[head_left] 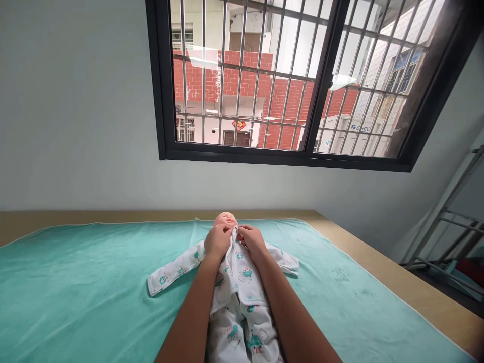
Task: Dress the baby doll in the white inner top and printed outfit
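Note:
A baby doll lies on its back on a green cloth, its head toward the wall. It wears a white printed baby jacket with the sleeves spread to both sides, and matching white printed trousers. Just below the doll's chin, my left hand pinches the jacket's front edge near the collar. Close beside it on the right, my right hand pinches the other side of the collar opening. Any fastener between the fingertips is too small to make out. Lower down, the jacket front hangs slightly parted at the hem.
The green cloth covers most of a wooden table, whose bare edge shows at the back and right. Behind it rises a pale wall with a dark-framed barred window. A metal rack stands at far right.

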Action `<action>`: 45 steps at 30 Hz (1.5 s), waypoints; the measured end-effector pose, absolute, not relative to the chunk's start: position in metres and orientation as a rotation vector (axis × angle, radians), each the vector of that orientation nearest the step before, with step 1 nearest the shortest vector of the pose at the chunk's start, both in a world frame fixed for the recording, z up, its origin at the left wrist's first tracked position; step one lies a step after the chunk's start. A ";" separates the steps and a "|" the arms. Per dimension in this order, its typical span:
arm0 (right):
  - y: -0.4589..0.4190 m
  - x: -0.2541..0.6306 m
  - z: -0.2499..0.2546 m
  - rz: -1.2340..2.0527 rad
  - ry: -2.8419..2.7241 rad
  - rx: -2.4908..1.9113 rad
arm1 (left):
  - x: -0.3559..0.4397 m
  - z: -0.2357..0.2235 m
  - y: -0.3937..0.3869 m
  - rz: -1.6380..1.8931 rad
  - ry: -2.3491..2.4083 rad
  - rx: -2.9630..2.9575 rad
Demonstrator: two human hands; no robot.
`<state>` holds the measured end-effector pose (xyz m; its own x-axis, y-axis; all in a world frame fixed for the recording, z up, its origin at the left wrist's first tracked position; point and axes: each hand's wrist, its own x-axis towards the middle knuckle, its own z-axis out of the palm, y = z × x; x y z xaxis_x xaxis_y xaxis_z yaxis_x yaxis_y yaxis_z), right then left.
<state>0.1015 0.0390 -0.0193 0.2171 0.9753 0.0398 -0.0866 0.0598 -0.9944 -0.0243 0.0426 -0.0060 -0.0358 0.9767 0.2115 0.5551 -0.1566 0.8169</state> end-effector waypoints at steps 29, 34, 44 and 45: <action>0.043 0.103 -0.025 1.043 -1.026 -1.184 | -0.026 -0.001 0.039 1.022 1.633 1.792; 0.043 0.102 -0.025 1.020 -0.959 -1.162 | -0.028 -0.007 0.046 1.127 1.539 1.685; 0.038 0.101 -0.021 1.044 -1.014 -1.137 | -0.026 -0.011 0.047 1.306 1.292 1.489; 0.038 0.101 -0.021 1.043 -1.021 -1.132 | -0.026 -0.011 0.047 1.294 1.289 1.498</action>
<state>0.1014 0.0375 -0.0213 0.2053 0.9744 0.0913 -0.1122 0.1162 -0.9869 -0.0264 0.0474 -0.0110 -0.0233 0.9771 0.2113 0.2074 -0.2021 0.9572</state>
